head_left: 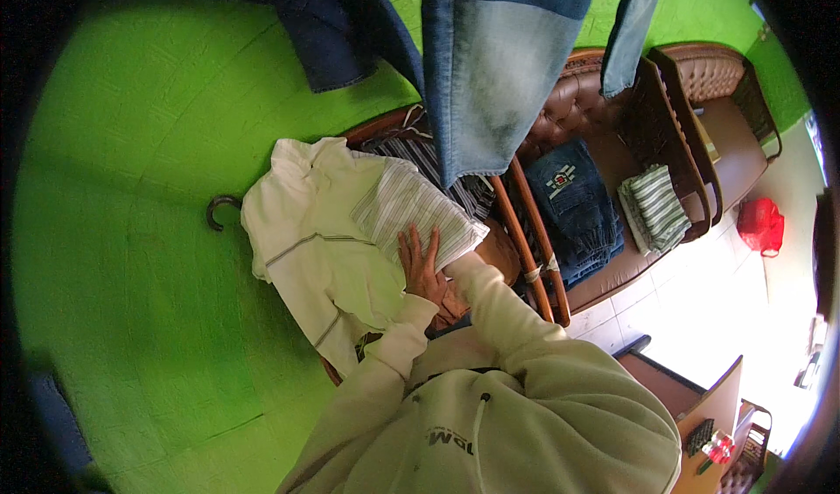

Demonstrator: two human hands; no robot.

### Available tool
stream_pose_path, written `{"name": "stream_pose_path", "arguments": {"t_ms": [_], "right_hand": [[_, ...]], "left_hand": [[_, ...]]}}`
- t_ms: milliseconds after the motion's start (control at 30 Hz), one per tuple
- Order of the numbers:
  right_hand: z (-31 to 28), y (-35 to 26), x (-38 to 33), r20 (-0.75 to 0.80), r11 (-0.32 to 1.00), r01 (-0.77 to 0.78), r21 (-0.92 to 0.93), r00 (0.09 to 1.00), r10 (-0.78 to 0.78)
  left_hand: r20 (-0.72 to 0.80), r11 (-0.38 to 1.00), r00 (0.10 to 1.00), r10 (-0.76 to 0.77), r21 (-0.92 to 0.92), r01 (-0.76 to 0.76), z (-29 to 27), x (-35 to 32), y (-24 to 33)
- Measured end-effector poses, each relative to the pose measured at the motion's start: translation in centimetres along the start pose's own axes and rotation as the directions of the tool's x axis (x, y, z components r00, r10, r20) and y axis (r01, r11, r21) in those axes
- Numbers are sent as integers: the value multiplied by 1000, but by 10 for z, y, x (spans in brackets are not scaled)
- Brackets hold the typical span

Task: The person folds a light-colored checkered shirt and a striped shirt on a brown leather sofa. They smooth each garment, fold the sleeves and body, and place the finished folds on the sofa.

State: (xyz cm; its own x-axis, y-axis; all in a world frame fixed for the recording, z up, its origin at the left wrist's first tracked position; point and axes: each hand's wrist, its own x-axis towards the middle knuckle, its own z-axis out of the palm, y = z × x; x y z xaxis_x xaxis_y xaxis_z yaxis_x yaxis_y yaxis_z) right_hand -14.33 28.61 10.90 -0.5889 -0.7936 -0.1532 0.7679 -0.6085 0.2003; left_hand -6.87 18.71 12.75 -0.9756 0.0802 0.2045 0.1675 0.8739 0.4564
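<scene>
A folded cloth garment with grey and white stripes (404, 210) lies in front of me, over a white long-sleeved jacket (319, 249) with dark trim lines. My left hand (423, 268) rests on the striped garment, fingers spread and stretched out. The right sleeve reaches to the garment's near right edge (470, 247). There the cloth hides my right hand, so its fingers do not show. Beyond the striped garment lies a dark striped cloth (429, 163), partly covered by hanging jeans.
Blue jeans (503, 74) hang down in front. On the brown leather sofa (604, 135) to the right sit folded jeans (573, 201) and a folded green-striped cloth (654, 210). Wooden armrests (532, 249) stand beside my right arm. Farther right is a red bag (760, 226).
</scene>
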Motion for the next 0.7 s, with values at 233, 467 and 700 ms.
{"name": "stream_pose_path", "arguments": {"t_ms": [233,467,700], "right_hand": [[9,-33,-62,-220,786,53,-616,946,-237],[-22,-39,-53,-60,-188,-337,-923,607,-792],[-14,2,-39,580,-843,-489,-224,628,-519]], "left_hand": [[33,989,997,-67,137,62,6,-3,17],[128,1000,992,2,25,-5,2,5,8],[-8,948,984,176,270,-167,-8,53,-43]]}}
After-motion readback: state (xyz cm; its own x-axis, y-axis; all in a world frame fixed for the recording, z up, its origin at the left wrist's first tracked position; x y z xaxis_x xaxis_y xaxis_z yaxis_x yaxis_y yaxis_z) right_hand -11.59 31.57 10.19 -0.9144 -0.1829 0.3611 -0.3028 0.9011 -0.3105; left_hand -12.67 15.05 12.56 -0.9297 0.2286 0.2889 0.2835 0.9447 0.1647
